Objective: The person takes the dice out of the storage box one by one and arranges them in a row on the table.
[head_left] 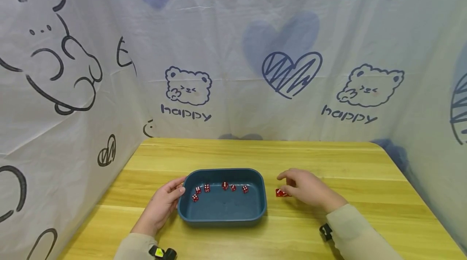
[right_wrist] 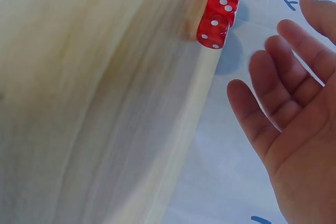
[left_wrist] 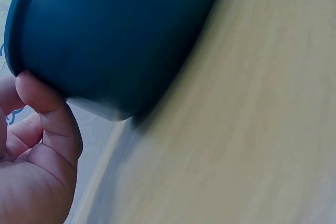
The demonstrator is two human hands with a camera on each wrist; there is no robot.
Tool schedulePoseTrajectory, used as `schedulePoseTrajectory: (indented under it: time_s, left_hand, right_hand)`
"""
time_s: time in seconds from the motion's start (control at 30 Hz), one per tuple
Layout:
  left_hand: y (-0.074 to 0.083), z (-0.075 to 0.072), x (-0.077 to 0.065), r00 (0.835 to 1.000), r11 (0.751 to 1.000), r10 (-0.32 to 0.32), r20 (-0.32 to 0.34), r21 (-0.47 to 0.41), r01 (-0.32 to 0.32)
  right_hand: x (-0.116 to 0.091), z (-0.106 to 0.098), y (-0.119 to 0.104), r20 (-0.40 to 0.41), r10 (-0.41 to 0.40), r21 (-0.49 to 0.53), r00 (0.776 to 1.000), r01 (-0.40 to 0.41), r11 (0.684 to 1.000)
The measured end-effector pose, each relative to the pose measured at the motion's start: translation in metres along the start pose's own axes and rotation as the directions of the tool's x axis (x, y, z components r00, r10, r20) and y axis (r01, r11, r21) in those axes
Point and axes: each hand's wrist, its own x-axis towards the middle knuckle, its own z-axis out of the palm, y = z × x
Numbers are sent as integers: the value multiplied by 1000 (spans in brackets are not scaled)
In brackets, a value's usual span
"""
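Note:
My left hand (head_left: pixel 160 206) holds the left end of a dark blue plastic box (head_left: pixel 223 211), thumb and fingers at its rim; the left wrist view shows the thumb (left_wrist: pixel 41 92) just under that rim. Several red dice with white pips (head_left: pixel 225 186) lie scattered on the box floor, mostly toward the back. To the right of the box, my right hand (head_left: pixel 308 187) is over a short row of red dice (head_left: pixel 281 192), partly covering it. From the right wrist, the fingers are spread and loosely bent, apart from the dice row (right_wrist: pixel 218 17), which sits end to end.
The box and dice stand on a yellow wood-grain table (head_left: pixel 328 158). White cloth (head_left: pixel 226 102) printed with hearts, bears and lettering hangs behind the table and along both sides. A small black device (head_left: pixel 326 231) is at the right wrist; another (head_left: pixel 162 252) is at the left.

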Motion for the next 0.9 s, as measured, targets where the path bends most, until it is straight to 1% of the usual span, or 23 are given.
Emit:
schedulePoseTrajectory:
  time_s: [0.2, 0.43, 0.7, 0.9]
  left_hand:
    - [0, -1, 1, 1000, 1000, 0, -1, -3, 0]
    - [1, -1, 0, 1000, 1000, 2, 0, -2, -2]
    - [2, 1, 0, 1000, 1000, -1, -11, 16, 1]
    - [2, 1, -1, 1000, 1000, -8, -16, 10, 9]
  right_hand:
    - [0, -4, -5, -4, 12, 14, 1000, -12, 1000]
    - [2, -10, -16, -2, -33, 5, 999, 33, 999]
    - [6, -14, -30, -1, -44, 1, 999, 44, 999]
    - [9, -14, -37, 9, -48, 8, 999, 48, 999]
